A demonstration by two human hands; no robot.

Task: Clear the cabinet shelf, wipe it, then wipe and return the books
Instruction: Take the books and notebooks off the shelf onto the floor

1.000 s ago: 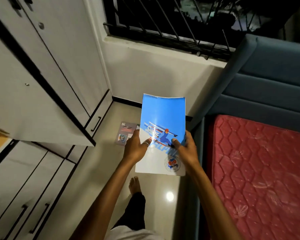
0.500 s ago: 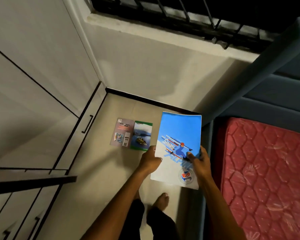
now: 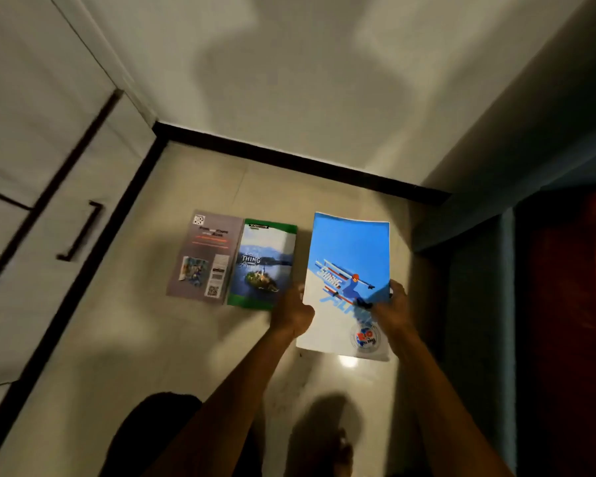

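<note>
Both hands are on the blue book (image 3: 350,270), one at each long edge near its lower end. Left hand (image 3: 295,313) is curled round the left edge, fingers tucked behind so I can't see them, thumb side facing the camera. Right hand (image 3: 389,309) pinches the right edge, thumb lying across the cover over the skier picture, fingers wrapped round the side. Both forearms reach forward and down from the bottom of the view, roughly parallel, wrists fairly straight.

No real containers in play here, just the cabinet (image 3: 49,166) along the left with its drawer fronts closed and a dark handle (image 3: 80,232), so what's inside is hidden.

The blue book is cover up, long axis running away from the person toward the wall (image 3: 289,80), top edge pointing at the skirting. It looks low over the floor (image 3: 117,339), can't tell if the far end is touching or not. Just left of it, two more books lie flat on the floor side by side, same orientation: a green book (image 3: 264,266) with a lake photo, nearly touching the left hand, and a grey book (image 3: 203,259) with a QR code, its edge tucked against the green one. Bed frame (image 3: 479,304) sits close on the right.
</note>
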